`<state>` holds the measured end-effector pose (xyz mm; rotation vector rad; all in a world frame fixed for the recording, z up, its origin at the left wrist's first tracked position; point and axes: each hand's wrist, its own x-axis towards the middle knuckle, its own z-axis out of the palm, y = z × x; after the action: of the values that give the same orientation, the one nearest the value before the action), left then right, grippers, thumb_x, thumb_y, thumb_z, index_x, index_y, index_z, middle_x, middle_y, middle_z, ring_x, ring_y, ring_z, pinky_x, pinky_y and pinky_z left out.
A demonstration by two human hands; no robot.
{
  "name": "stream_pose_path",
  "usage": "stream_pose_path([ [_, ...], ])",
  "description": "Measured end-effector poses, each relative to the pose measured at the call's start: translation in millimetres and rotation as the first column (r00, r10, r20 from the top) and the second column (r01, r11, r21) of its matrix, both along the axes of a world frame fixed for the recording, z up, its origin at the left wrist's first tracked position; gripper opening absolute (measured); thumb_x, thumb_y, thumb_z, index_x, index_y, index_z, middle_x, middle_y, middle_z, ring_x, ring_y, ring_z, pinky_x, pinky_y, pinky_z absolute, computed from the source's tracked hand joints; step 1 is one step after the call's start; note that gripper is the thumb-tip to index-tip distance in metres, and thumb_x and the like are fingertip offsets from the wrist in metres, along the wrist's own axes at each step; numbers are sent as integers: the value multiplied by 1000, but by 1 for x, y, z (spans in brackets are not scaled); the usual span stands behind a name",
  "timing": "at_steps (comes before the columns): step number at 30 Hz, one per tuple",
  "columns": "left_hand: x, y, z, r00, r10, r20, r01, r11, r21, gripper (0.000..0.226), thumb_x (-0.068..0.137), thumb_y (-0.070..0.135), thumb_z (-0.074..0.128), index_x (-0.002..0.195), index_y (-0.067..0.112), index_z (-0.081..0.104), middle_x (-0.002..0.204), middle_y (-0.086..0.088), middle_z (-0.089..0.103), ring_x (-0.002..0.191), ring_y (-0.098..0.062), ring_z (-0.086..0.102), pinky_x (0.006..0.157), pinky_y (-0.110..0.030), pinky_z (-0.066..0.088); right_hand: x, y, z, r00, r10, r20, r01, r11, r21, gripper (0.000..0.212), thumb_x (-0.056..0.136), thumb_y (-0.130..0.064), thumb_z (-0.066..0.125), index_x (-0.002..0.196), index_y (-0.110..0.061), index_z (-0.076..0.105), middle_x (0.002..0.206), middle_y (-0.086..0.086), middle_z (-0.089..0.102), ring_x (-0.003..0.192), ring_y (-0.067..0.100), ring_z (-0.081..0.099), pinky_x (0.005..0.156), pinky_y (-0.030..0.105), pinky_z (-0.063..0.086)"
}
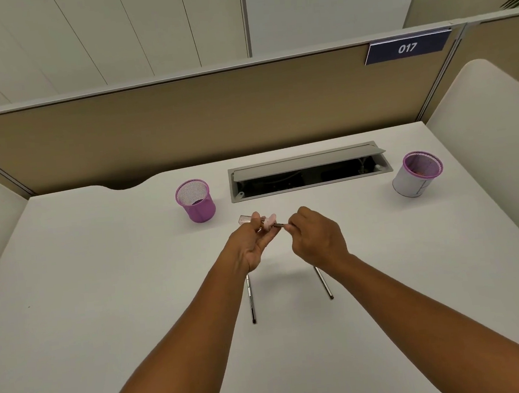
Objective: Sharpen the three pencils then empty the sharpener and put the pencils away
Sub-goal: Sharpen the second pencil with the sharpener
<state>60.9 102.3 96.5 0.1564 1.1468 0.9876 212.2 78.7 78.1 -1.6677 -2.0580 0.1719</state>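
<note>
Head view — pencil [279, 224] mid-desk [101, 275], edges distant

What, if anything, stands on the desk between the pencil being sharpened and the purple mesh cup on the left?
Nothing visible. The pencil sits in the sharpener, held by the left hand and right hand; bare desk lies before the purple mesh cup.

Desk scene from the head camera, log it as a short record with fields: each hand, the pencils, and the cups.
left hand: holds the pink sharpener
right hand: pinches a pencil whose tip is in the sharpener
pencils on desk: two, one below the left wrist, one below the right
purple mesh cup: far left of the cable tray
paper-wrapped mesh cup: far right
desk: white
</note>
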Motion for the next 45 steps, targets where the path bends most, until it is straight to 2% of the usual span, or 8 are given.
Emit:
stream_pose_path([
  [3,3,5,11,999,-34,4,33,999,31,25,99,20,51,105,-3,56,99,-19,68,100,-33,67,88,-37,56,-5,3,20,995,-79,52,80,997,-18,29,94,-25,47,77,-10,65,73,4,62,55,20,51,45,20,21],
  [8,8,9,24,998,-54,-17,55,997,56,27,99,21,51,112,-2,56,118,-23,64,96,-31,67,87,-36,55,-2,28,66,887,-388,-251,109,703,-703,34,95,-27,47,94,-2,70,82,4,61,68,17,51,59,28,38],
  [17,10,16,48,999,-15,-30,17,997,79,41,99,21,51,134,0,50,111,-20,65,86,-28,68,64,-32,59,-7,16,67,998,-36,46,39,997,-70,18,96,-25,51,93,-12,62,86,4,59,67,16,48,55,24,31],
  [20,11,15,52,1000,-26,-16,27,996,90,35,99,20,51,125,-3,54,104,-19,66,85,-28,68,64,-32,61,-12,14,76,990,-115,81,127,979,-163,19,95,-25,50,85,-12,60,77,2,55,66,18,48,51,24,26],
  [26,13,15,58,996,-73,-50,78,991,110,23,98,20,53,100,-2,59,107,-20,64,82,-26,68,68,-31,58,-5,27,104,692,-580,-430,-47,559,-828,33,98,-24,44,85,-2,65,68,5,48,51,10,30,45,22,25],
  [32,15,19,64,996,-39,-86,47,995,89,36,100,15,49,132,-1,50,106,-20,64,84,-27,66,70,-32,57,-1,22,82,952,-177,-250,68,918,-391,18,91,-31,58,90,-13,60,87,1,58,76,18,53,61,28,41],
  [37,20,14,67,995,-47,-83,54,995,85,34,101,14,47,133,5,50,101,-18,65,87,-27,66,85,-38,54,-9,10,80,990,-112,82,122,985,-126,18,95,-24,50,84,-12,57,77,0,50,65,17,46,53,24,27],
  [45,24,8,66,992,-83,-90,88,995,49,22,100,15,49,114,0,56,129,-23,58,104,-32,63,92,-41,50,3,24,108,749,-540,-384,-38,544,-838,33,99,-25,46,87,-1,66,69,5,49,53,11,32,47,22,26],
])
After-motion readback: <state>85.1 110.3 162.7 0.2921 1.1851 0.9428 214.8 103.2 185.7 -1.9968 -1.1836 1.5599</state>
